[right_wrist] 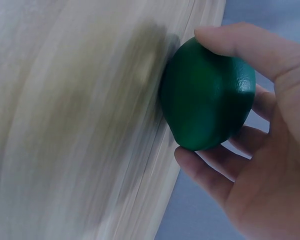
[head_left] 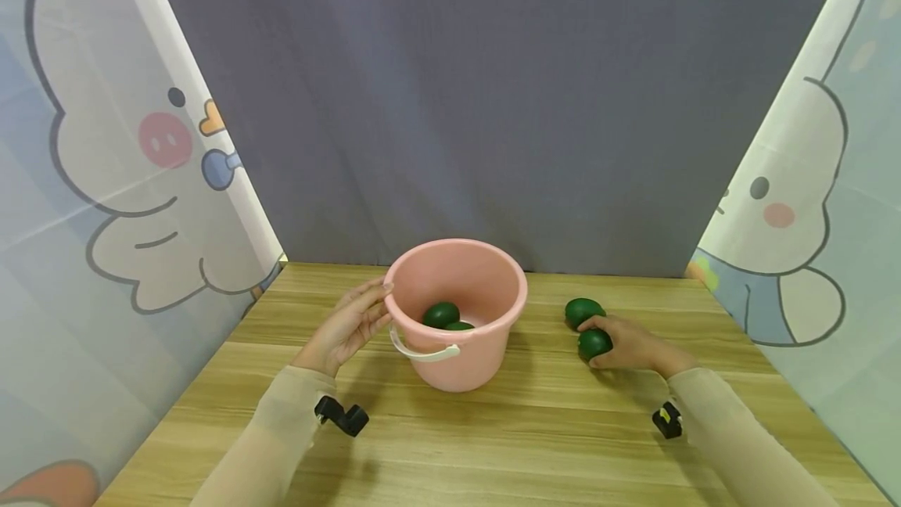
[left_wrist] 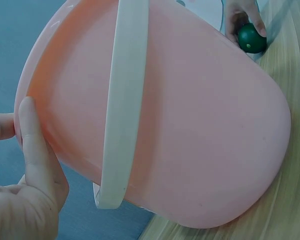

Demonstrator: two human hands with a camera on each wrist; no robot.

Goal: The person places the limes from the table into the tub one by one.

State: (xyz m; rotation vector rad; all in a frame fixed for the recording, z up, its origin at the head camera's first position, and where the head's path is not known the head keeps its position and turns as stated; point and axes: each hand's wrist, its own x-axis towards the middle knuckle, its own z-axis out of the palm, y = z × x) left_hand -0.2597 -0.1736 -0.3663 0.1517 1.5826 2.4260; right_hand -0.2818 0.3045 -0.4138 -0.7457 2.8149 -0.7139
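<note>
A pink bucket (head_left: 486, 346) stands upright on the wooden table, its white handle (head_left: 422, 352) hanging down the near side. Two dark green oval fruits (head_left: 441, 314) lie inside it, one partly hidden by the rim. My left hand (head_left: 352, 329) holds the bucket's rim at its left side, with one finger (left_wrist: 32, 135) against the outer wall. To the right of the bucket, my right hand (head_left: 626, 344) grips another smooth green fruit (right_wrist: 207, 97) between thumb and fingers, close over the table. Just behind it lies one more green fruit (head_left: 583, 311).
The wooden table (head_left: 493, 444) runs back to a dark grey curtain (head_left: 457, 100). Cartoon-printed cloths hang on the left (head_left: 127, 257) and right (head_left: 809, 257). A black camera mount (head_left: 342, 415) sits on the left wrist, another (head_left: 667, 420) on the right.
</note>
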